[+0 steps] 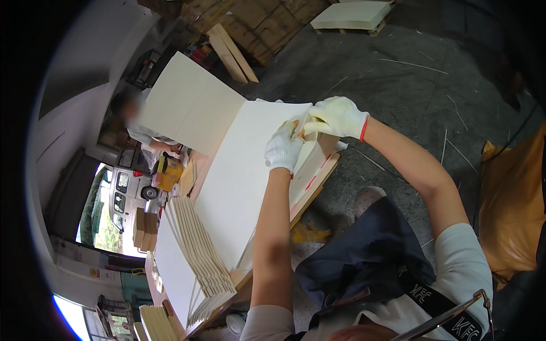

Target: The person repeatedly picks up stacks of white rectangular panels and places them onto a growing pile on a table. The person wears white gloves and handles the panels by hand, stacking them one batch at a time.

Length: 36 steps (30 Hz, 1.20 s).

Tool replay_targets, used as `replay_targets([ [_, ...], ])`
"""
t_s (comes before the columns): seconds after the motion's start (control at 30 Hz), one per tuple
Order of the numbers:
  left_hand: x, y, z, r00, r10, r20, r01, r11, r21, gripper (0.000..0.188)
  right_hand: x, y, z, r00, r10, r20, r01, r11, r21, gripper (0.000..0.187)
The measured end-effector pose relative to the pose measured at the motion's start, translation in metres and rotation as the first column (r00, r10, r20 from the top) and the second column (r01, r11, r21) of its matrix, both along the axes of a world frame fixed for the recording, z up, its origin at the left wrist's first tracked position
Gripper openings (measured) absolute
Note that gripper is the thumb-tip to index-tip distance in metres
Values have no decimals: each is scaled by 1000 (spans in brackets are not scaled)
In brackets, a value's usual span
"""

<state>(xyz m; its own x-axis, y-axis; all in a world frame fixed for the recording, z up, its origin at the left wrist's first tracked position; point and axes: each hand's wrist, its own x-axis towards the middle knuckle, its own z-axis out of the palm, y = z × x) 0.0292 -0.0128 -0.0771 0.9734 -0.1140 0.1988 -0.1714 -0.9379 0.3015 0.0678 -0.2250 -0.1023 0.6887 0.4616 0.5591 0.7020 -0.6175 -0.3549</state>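
Both my hands wear white knit gloves. My left hand [283,149] presses on the far corner of a tall stack of large cream paper sheets [239,176] lying on a wooden table. My right hand [339,116] pinches the corner of the top sheet right beside the left hand. The two hands touch at the stack's edge. A fanned pile of folded cream sheets [199,250] lies next to the stack on the near side.
Another large cream stack [190,102] lies beyond, where a second person [151,139] works. Wooden planks [230,54] and a pallet with white sheets [352,16] stand on the grey concrete floor. An orange sack [512,199] sits at right. A van [128,190] is parked outside.
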Motion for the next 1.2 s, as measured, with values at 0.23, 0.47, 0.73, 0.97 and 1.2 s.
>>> replay_targets([
  [0.23,-17,12,-13,986,-164,-1,154,928,-340,39,-11,23,-6,824,137,-550,183,854,487,51],
  [0.47,-22,6,-8,979,-200,-41,162,884,-438,41,-18,25,-11,869,55,-491,217,851,479,50],
  [0.73,-14,15,-16,976,-210,-58,157,862,-483,42,-17,26,-14,866,62,-496,213,852,479,52],
  [0.97,-23,12,-15,985,-124,119,159,920,-359,35,-23,27,-8,890,24,-456,185,894,407,50],
  [1.2,-28,1,-7,993,-118,7,114,947,-300,35,-14,28,-23,890,-9,-456,220,885,411,45],
])
